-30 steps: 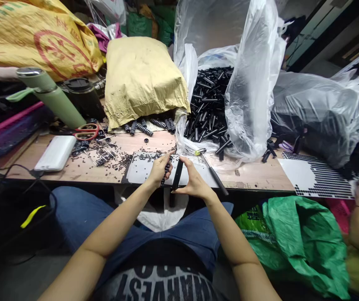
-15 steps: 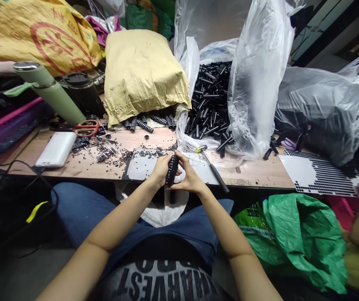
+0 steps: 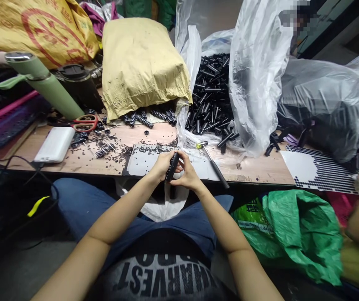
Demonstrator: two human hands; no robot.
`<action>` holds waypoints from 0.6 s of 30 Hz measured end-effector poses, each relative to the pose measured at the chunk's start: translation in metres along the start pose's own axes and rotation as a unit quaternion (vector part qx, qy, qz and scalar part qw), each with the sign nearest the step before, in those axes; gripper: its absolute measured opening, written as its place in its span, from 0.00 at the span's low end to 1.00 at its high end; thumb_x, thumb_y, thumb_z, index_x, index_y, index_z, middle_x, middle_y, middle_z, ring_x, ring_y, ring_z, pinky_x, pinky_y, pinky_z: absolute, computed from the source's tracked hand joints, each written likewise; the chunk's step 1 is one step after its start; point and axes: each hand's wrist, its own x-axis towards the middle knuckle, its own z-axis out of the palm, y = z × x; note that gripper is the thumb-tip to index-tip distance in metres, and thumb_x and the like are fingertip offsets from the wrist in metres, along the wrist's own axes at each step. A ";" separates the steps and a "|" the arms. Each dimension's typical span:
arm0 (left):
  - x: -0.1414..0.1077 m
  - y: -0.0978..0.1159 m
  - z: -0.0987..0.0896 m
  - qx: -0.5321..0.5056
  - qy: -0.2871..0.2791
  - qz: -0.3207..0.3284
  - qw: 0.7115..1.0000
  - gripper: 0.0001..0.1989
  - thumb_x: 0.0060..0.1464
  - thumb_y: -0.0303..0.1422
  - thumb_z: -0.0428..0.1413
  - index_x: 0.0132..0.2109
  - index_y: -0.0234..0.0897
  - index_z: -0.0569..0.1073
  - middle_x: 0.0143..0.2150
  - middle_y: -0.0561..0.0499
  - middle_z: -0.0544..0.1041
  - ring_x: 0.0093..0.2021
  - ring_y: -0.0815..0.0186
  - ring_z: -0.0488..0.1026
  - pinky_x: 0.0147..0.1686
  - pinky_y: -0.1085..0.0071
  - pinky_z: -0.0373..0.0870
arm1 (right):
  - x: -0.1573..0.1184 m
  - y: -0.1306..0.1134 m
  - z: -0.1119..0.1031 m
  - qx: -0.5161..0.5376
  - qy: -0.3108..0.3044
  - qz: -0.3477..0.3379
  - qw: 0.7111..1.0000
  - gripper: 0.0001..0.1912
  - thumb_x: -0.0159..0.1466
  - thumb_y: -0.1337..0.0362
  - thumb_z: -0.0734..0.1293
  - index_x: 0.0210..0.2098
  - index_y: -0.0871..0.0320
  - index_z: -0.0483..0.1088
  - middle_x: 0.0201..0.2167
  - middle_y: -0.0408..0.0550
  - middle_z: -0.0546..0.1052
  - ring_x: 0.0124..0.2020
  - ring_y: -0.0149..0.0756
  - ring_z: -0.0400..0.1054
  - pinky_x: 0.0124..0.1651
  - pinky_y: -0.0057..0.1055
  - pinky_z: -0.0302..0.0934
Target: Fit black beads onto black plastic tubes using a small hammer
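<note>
By the bench [image 3: 264, 170], left hand [image 3: 161, 167] grips the bar [image 3: 173, 164], right hand [image 3: 189, 175] spans its ends; press evenly (fingertips clear of the studded side).

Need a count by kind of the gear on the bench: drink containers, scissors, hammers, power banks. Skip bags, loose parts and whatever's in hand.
Drink containers: 2 (green flask, black lidded tumbler)
Scissors: 1 (red-handled pair)
Hammers: 1 (black-handled hammer)
Power banks: 1 (white power bank)
Total: 5
</note>
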 end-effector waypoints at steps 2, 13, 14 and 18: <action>0.004 -0.009 -0.004 0.078 -0.003 0.076 0.994 0.17 0.61 0.42 0.49 0.40 0.31 0.73 0.29 0.46 0.75 0.26 0.65 0.75 0.30 0.66 0.75 | -0.001 0.008 0.005 -0.033 0.022 0.001 0.999 0.56 0.43 0.58 0.77 0.64 0.54 0.46 0.62 0.56 0.56 0.64 0.48 0.54 0.66 0.46 0.52; 0.020 -0.048 -0.042 0.700 -0.006 0.419 0.578 0.19 0.61 0.24 0.45 0.57 0.35 0.69 0.46 0.40 0.76 0.45 0.58 0.71 0.45 0.59 0.65 | -0.031 0.020 -0.067 -0.516 0.171 0.291 0.787 0.22 0.64 0.57 0.63 0.52 0.66 0.63 0.52 0.68 0.68 0.57 0.57 0.59 0.56 0.53 0.53; 0.020 -0.046 -0.045 0.711 -0.007 0.423 0.561 0.19 0.61 0.24 0.45 0.57 0.36 0.69 0.46 0.40 0.76 0.45 0.57 0.70 0.45 0.57 0.63 | -0.035 0.016 -0.079 -0.549 0.172 0.329 0.749 0.18 0.65 0.58 0.61 0.48 0.66 0.65 0.49 0.68 0.70 0.54 0.57 0.62 0.53 0.51 0.54; 0.017 -0.040 -0.048 0.720 -0.006 0.422 0.551 0.21 0.62 0.24 0.42 0.59 0.38 0.67 0.48 0.40 0.76 0.50 0.54 0.69 0.50 0.52 0.59 | -0.048 -0.008 -0.084 -0.515 0.128 0.345 0.774 0.16 0.70 0.57 0.53 0.43 0.62 0.66 0.36 0.59 0.74 0.37 0.46 0.70 0.39 0.36 0.57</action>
